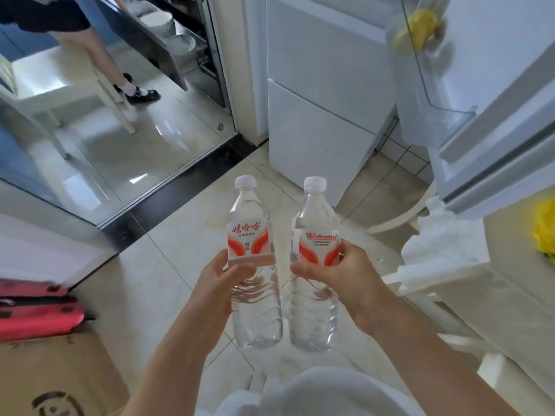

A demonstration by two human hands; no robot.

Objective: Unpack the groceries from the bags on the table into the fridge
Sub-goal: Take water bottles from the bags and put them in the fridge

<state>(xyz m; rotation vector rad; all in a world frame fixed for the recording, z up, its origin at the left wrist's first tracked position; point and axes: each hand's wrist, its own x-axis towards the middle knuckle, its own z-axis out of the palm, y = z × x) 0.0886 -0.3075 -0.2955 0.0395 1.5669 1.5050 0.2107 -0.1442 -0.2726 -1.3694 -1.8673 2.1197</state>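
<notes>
Head view, near edge first: cardboard box point(57, 379) bottom left, red case point(36, 310) just behind it, pale clothing at bottom centre. Right side: white table edge point(516, 295) with yellow bag point(545, 232) on it, white carved chair back point(444, 250) just beside. Nothing between bottles and fridge except open floor. Glossy beige tile floor point(180, 265), dark threshold strip point(192, 181) crossing to sliding glass door point(120, 139) on left. Further back: white chair point(60, 85), another person's legs and black shoes point(141, 93), rack with white bowls point(168, 28). Fridge point(318, 115) straight ahead, lower white doors closed; upper fridge door point(495, 70) swung open at right, yellow items point(420, 28) in its clear door shelf, blurred. Grip: left hand point(222, 283) curled round left water bottle point(253, 265) at mid body, thumb across front below label. Right hand point(348, 274) curled round right water bottle point(315, 265), thumb on front, fingers wrapped behind label. Both bottles upright, white caps on, side by side, held in air over floor, well short of fridge.
</notes>
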